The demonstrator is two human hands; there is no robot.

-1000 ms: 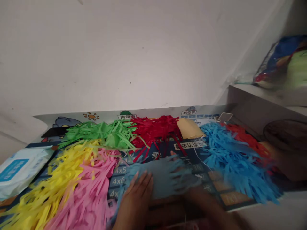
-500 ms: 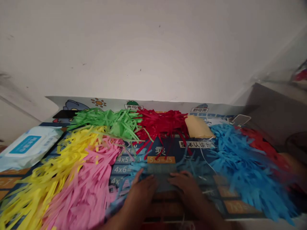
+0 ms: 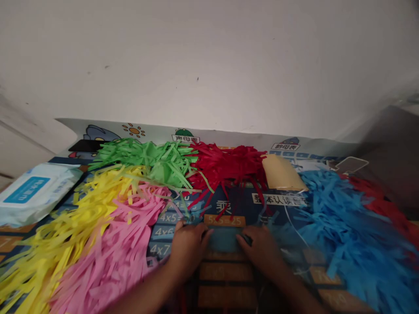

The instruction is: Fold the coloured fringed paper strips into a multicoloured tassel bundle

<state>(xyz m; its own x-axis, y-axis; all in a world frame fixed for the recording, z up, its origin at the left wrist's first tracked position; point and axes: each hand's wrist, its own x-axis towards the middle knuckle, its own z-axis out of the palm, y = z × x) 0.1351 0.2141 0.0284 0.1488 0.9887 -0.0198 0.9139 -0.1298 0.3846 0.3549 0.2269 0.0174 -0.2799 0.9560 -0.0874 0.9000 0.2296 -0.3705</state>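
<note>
A blue fringed paper (image 3: 224, 240) lies across the middle, with a plain band between my hands and thin strips spreading out at its sides. My left hand (image 3: 189, 244) is closed on the band's left end, thumb towards the middle. At the right end my right hand (image 3: 260, 245) is curled round the paper too, its thumb pointing inward. Both hands rest low over the printed mat (image 3: 225, 272). Motion blurs the strips beside my right hand. Left of my left hand lies a heap of pink paper fringe (image 3: 113, 250).
Yellow fringe (image 3: 73, 226), green fringe (image 3: 144, 159), red fringe (image 3: 229, 168) and a blue fringe heap (image 3: 360, 235) surround the middle. A wipes pack (image 3: 36, 192) is at far left. A tan paper stack (image 3: 283, 173) lies behind, before the wall (image 3: 209, 65).
My hands have gone from lying fairly flat on the blue paper to curling round its ends. The view has shifted slightly, and the fringe heaps lie as before.
</note>
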